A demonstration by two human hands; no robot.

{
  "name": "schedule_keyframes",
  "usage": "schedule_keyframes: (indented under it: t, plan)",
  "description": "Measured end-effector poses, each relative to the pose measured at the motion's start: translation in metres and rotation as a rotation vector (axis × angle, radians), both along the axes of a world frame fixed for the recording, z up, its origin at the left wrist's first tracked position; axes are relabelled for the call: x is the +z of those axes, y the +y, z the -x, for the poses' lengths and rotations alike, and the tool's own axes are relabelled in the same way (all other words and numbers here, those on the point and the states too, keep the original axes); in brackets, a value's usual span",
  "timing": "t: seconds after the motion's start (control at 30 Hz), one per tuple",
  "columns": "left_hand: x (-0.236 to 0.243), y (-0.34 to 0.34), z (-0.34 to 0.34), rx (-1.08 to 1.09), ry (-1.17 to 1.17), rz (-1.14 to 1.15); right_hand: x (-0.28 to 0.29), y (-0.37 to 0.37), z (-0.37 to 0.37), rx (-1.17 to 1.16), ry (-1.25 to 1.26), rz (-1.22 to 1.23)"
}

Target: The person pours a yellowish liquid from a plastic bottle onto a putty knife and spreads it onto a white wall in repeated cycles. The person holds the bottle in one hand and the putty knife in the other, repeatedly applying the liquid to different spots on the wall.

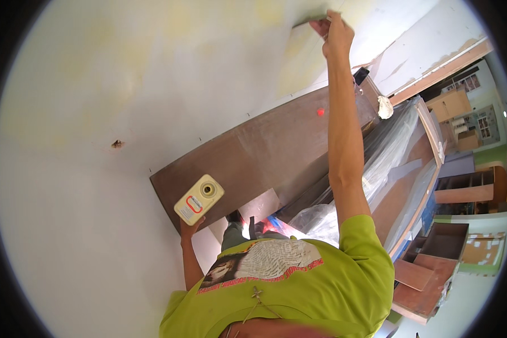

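Head view: at 1 o'clock, the right hand (pixel 337 40) grips a thin blade (pixel 310 21) pointing toward 9 o'clock. At 8 o'clock, the left hand (pixel 192 226) grips a cream container (pixel 199 200), long axis 7-to-1.

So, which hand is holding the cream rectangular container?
The left hand, lower in the picture: it holds the cream rectangular container. The right hand is up at the pale wall, holding a thin flat tool.
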State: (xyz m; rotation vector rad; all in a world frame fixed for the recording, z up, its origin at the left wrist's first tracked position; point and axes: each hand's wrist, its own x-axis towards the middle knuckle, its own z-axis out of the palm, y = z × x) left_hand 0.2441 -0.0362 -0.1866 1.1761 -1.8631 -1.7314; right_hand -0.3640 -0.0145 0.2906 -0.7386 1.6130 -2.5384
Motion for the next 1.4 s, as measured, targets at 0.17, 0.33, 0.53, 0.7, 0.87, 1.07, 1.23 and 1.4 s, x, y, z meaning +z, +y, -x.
schedule_keyframes:
  t: [0.17,0.33,0.53,0.7,0.87,1.07,1.23,1.4]
  plan:
    - [0.007,0.003,0.001,0.022,-0.074,-0.026,-0.003,0.003,-0.041,-0.245,0.588,-0.292]
    - [0.015,0.006,0.001,0.066,-0.085,-0.059,-0.121,0.002,-0.063,-0.516,1.044,-0.531]
    - [-0.004,0.006,-0.012,0.044,-0.097,-0.091,-0.267,0.014,-0.061,-0.424,0.948,-0.677]
    - [-0.032,0.01,-0.032,0.012,-0.106,-0.054,-0.368,0.021,-0.058,-0.394,0.849,-0.76]
    - [-0.048,0.013,-0.047,-0.009,-0.122,0.02,-0.45,0.006,-0.075,-0.378,0.656,-0.751]
    - [-0.065,0.009,-0.052,-0.041,-0.12,0.093,-0.486,-0.005,-0.112,-0.328,0.247,-0.719]
    - [-0.075,0.002,-0.049,-0.059,-0.097,0.136,-0.463,-0.006,-0.102,-0.318,-0.148,-0.476]
    - [-0.073,-0.005,-0.034,-0.097,-0.089,0.182,-0.436,-0.007,-0.05,-0.268,-0.659,-0.23]
